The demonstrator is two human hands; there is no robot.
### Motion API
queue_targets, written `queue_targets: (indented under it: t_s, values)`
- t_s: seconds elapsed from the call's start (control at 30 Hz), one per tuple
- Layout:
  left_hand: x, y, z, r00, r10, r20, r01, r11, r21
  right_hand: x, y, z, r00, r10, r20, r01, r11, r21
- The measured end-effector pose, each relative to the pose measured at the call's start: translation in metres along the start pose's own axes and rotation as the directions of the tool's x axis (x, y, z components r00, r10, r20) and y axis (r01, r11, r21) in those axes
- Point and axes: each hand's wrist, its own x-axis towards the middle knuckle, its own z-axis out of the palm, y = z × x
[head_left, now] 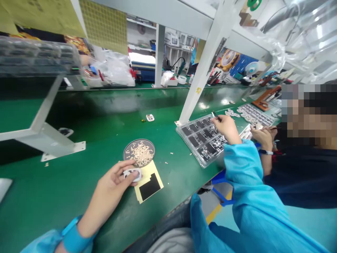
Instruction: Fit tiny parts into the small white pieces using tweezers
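Observation:
My left hand holds a small white rounded casing with dark spots, thumb on top, just below a round grey dish of small beige pieces. Beneath the casing lies a yellow sheet with a black patch. My right hand is stretched out to the right over a clear compartment tray of dark parts and pinches a small dark object, perhaps tweezers. Its tip is over the tray's far edge.
A white post rises beside the tray; a metal shelf leg stands at left. Another white casing lies farther back. At right, a person's hands work near another tray.

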Motion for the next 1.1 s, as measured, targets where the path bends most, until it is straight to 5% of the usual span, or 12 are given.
queue_targets:
  t_s: [0.17, 0.33, 0.53, 0.67, 0.73, 0.8, 0.93, 1.1]
  values:
    - [0.0, -0.001, -0.003, 1.0, -0.009, 0.025, 0.006, 0.993, 0.12, 0.017, 0.04, 0.019, 0.983, 0.144, 0.118, -0.119, 0.973, -0.2]
    - [-0.002, -0.003, -0.004, 0.998, -0.013, 0.061, 0.008, 0.997, 0.078, 0.019, 0.042, 0.03, 0.987, 0.062, 0.15, -0.03, 0.978, -0.205]
    - [-0.003, -0.002, -0.005, 1.0, -0.008, 0.008, 0.008, 0.999, -0.036, 0.024, 0.034, 0.014, 0.975, 0.018, 0.22, 0.033, 0.974, -0.225]
    - [-0.002, -0.002, -0.007, 1.0, -0.014, -0.01, 0.012, 0.988, -0.154, -0.001, -0.014, 0.0, 0.984, -0.168, 0.068, 0.171, 0.984, -0.052]
    - [-0.003, -0.002, -0.008, 1.0, -0.02, 0.0, 0.019, 0.978, -0.208, -0.029, -0.056, -0.004, 0.929, -0.364, 0.062, 0.338, 0.906, 0.254]
    - [-0.004, -0.002, -0.009, 1.0, -0.007, 0.02, 0.012, 0.972, -0.236, -0.062, -0.102, -0.005, 0.821, -0.562, 0.097, 0.406, 0.696, 0.592]
    - [-0.005, 0.0, -0.011, 0.998, 0.044, 0.033, -0.035, 0.971, -0.236, -0.12, -0.173, 0.011, 0.618, -0.778, 0.114, 0.278, 0.352, 0.894]
    - [-0.001, -0.003, -0.005, 0.992, 0.127, -0.021, -0.128, 0.974, -0.186, -0.15, -0.196, 0.051, 0.561, -0.776, 0.288, -0.092, 0.287, 0.953]
